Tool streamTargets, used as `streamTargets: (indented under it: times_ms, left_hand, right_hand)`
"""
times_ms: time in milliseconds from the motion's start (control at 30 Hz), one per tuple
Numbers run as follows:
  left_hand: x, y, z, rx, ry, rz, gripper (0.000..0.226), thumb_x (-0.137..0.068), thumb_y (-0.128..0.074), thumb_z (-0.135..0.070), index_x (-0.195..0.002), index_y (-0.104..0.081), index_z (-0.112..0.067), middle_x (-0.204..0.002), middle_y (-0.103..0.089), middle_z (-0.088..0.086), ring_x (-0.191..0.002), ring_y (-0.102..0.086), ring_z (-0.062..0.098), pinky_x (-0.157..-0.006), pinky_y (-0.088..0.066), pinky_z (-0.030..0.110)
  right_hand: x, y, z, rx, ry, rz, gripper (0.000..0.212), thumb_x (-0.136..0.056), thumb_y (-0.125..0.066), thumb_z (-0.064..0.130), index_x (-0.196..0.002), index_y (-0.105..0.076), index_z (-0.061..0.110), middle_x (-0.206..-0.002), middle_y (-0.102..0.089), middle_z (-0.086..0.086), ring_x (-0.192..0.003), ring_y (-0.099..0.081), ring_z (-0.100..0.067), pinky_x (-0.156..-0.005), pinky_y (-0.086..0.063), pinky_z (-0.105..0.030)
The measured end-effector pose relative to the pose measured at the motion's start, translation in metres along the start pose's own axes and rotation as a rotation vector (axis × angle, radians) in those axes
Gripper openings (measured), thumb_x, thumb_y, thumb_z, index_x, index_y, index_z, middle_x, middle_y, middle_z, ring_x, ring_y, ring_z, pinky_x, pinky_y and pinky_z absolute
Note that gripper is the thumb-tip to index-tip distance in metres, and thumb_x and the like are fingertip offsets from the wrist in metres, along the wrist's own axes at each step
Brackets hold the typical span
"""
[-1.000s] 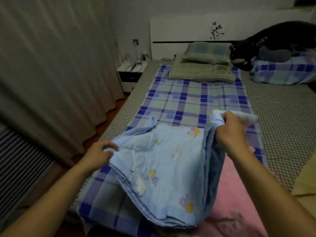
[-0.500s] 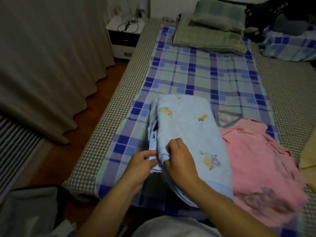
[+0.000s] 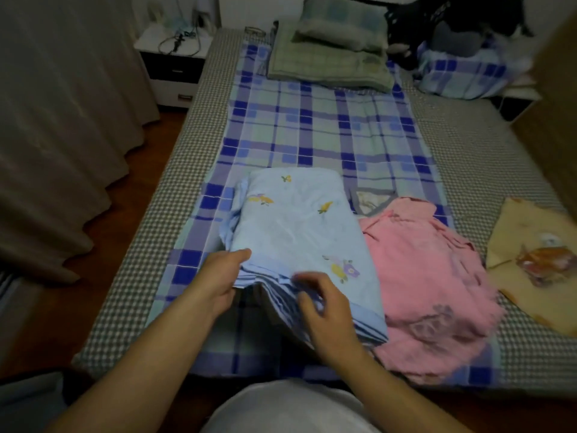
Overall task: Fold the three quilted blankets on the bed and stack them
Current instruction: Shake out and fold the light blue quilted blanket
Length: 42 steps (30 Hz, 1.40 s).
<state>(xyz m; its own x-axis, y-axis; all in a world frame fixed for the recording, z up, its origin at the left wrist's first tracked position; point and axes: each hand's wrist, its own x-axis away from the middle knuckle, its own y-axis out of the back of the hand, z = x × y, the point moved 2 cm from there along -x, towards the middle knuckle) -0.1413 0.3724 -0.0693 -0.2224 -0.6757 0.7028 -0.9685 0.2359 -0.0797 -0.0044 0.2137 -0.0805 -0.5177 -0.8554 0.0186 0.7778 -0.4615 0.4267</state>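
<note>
The blue blanket (image 3: 299, 232) lies folded into a thick oblong on the near part of the bed (image 3: 199, 126), on the checked sheet (image 3: 312, 132), its layered edges facing the person. The left hand (image 3: 215, 282) grips the near left corner, thumb on top and fingers tucked under the stack of layers. The right hand (image 3: 321, 307) hovers over the near edge with fingers loosely curled and spread; it seems to touch the layers lightly, but whether it pinches any cloth I cannot tell for sure. Just beside the blue one, touching its right side, the pink blanket (image 3: 427, 276) lies in a rumpled heap, not yet folded, and well to the right the yellow blanket (image 3: 530, 245) lies loose near the bed's edge — so by my reckoning one of three is nearly done. The quilted cloth looks soft, light and limp: it will sag wherever it is unsupported, and the stacked layers look apt to slide over each other and fan out at the open edge, as they already do a little on the left side. The safest hold, I judge, is at the corners with all layers pinched together, or flat palms under the whole bundle when it is moved — taking it by the top layer alone would likely peel the fold open. At the head of the bed lie a green pillow (image 3: 340, 26) and a folded green cover (image 3: 327, 67).
</note>
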Motion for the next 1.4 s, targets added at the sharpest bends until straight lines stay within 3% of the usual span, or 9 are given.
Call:
streamTargets:
  times_ms: [200,333,467,633,867,1100,1233,1333,1400]
  left_hand:
    - [-0.007,-0.011,-0.029,0.026,0.002,0.064,0.032,-0.096,-0.057,-0.015,-0.122,-0.062,0.002,-0.100,-0.073,0.017,-0.066,-0.073,0.023,-0.057,-0.060,0.029]
    - [0.005,-0.032,-0.062,0.044,-0.021,0.136,0.019,-0.102,-0.049,-0.016,-0.105,-0.064,-0.005,-0.089,-0.075,0.011,-0.068,-0.073,0.019,-0.056,-0.060,0.026]
    - [0.012,-0.056,-0.095,0.065,-0.043,0.171,0.021,-0.103,-0.046,-0.016,-0.103,-0.062,-0.002,-0.125,-0.063,0.020,-0.090,-0.067,0.024,-0.083,-0.058,0.034]
    - [0.029,-0.074,-0.121,0.143,-0.068,0.179,0.027,-0.103,-0.045,-0.011,-0.120,-0.058,0.006,-0.124,-0.064,0.022,-0.107,-0.066,0.030,-0.077,-0.061,0.041]
    - [0.038,-0.085,-0.135,0.150,-0.065,0.199,0.031,-0.103,-0.044,-0.010,-0.126,-0.055,0.009,-0.123,-0.063,0.024,-0.114,-0.064,0.032,-0.080,-0.060,0.045]
    - [0.040,-0.087,-0.153,0.075,-0.081,0.242,0.029,-0.101,-0.041,-0.003,-0.087,-0.063,0.009,-0.071,-0.072,0.019,-0.059,-0.072,0.024,-0.067,-0.061,0.033]
    - [0.032,-0.084,-0.163,0.051,-0.123,0.266,0.047,-0.101,-0.036,-0.003,-0.074,-0.074,0.007,-0.079,-0.073,0.018,-0.067,-0.073,0.023,-0.084,-0.059,0.033]
    - [0.022,-0.072,-0.184,0.110,-0.163,0.205,0.042,-0.106,-0.026,-0.007,-0.112,-0.064,0.009,-0.115,-0.068,0.019,-0.107,-0.068,0.025,-0.111,-0.040,0.032]
    - [0.016,-0.054,-0.201,0.087,-0.168,0.147,0.045,-0.108,-0.024,-0.008,-0.108,-0.064,0.015,-0.087,-0.074,0.020,-0.077,-0.075,0.020,-0.095,-0.051,0.021]
  right_hand:
    - [0.071,0.070,-0.147,0.082,-0.825,-0.422,0.047,-0.082,-0.072,0.002,-0.125,-0.054,-0.004,-0.124,-0.052,-0.027,-0.096,-0.053,-0.031,-0.078,-0.040,-0.032]
    - [0.058,0.064,-0.166,-0.156,-0.794,-0.329,0.078,-0.080,-0.077,0.003,-0.148,-0.037,0.006,-0.139,-0.049,-0.021,-0.105,-0.058,-0.027,-0.085,-0.047,-0.033]
    - [0.031,0.051,-0.165,-0.328,-0.628,-0.379,0.048,-0.080,-0.070,-0.003,-0.125,-0.058,0.007,-0.119,-0.068,-0.015,-0.088,-0.069,-0.004,-0.075,-0.056,-0.022]
    - [0.003,0.044,-0.146,-0.868,-0.847,-0.352,0.040,-0.076,-0.062,0.021,-0.114,-0.062,0.009,-0.103,-0.068,-0.014,-0.090,-0.066,-0.036,-0.081,-0.057,-0.048]
    - [-0.013,0.046,-0.172,-0.430,-0.831,-0.517,0.109,-0.056,-0.082,0.024,-0.151,-0.027,0.027,-0.145,-0.041,-0.014,-0.121,-0.054,-0.037,-0.100,-0.050,-0.044]
    - [-0.043,0.062,-0.213,-0.449,-0.872,-0.509,0.057,-0.054,-0.076,0.050,-0.108,-0.067,0.032,-0.105,-0.073,-0.007,-0.092,-0.070,-0.035,-0.078,-0.060,-0.051]
    - [-0.037,0.084,-0.161,-0.106,-0.955,-0.515,0.066,-0.063,-0.074,0.033,-0.126,-0.057,0.021,-0.128,-0.055,-0.017,-0.102,-0.061,-0.039,-0.089,-0.055,-0.042]
    - [-0.016,0.092,-0.100,0.265,-0.760,-0.394,0.060,-0.079,-0.072,0.025,-0.133,-0.051,0.014,-0.128,-0.048,-0.018,-0.104,-0.059,-0.042,-0.081,-0.048,-0.038]
    - [-0.010,0.106,-0.086,0.432,-0.593,-0.445,0.044,-0.078,-0.070,0.016,-0.120,-0.058,0.010,-0.107,-0.059,-0.017,-0.088,-0.062,-0.040,-0.070,-0.053,-0.041]
